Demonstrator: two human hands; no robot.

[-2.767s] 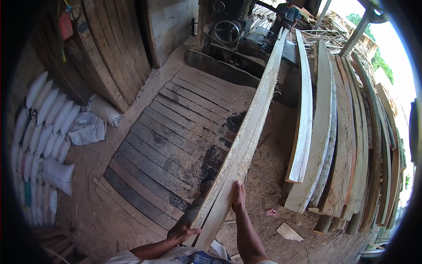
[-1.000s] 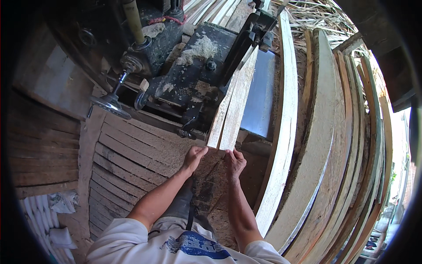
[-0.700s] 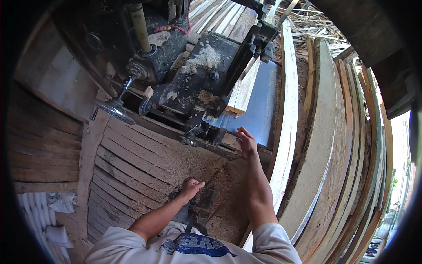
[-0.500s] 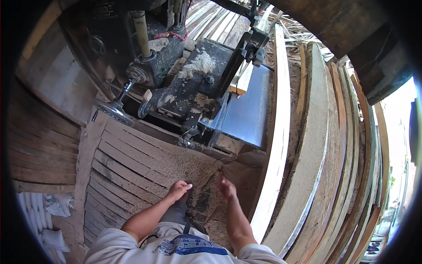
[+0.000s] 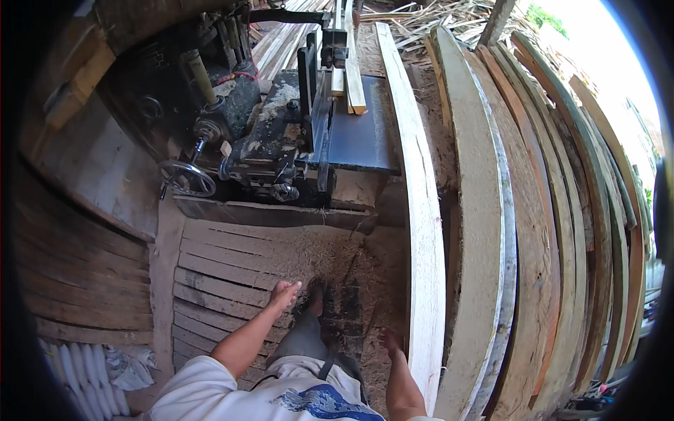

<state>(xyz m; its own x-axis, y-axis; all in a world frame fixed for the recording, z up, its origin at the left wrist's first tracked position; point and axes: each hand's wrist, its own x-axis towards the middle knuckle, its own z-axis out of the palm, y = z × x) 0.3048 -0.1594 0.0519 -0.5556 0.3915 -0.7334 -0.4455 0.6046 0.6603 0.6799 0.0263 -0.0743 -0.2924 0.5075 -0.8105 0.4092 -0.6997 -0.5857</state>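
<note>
My left hand [image 5: 284, 295] is empty, its fingers curled, above my legs and the slatted floor [image 5: 225, 259]. My right hand [image 5: 392, 340] has its fingers apart and holds nothing, low beside a long pale board [image 5: 420, 238] running from near me toward the back. Ahead stands a black woodworking machine [image 5: 260, 130] with a chrome handwheel [image 5: 188, 184] and sawdust on it. Two narrow boards [image 5: 354, 95] lie on the right of its guide, over the steel bed [image 5: 361, 140], their near ends out of my reach.
A row of long rough planks [image 5: 526, 231] fills the right side. Wooden offcuts [image 5: 404, 28] pile up behind the machine, near a post [image 5: 495, 24]. At the left are dark wall boards [image 5: 84, 274] and white sacks [image 5: 88, 375] in the lower corner.
Both hands let go of the narrow boards and dropped back toward me, the right moving down beside the pale board. The boards moved away into the machine, and my view has tipped up.
</note>
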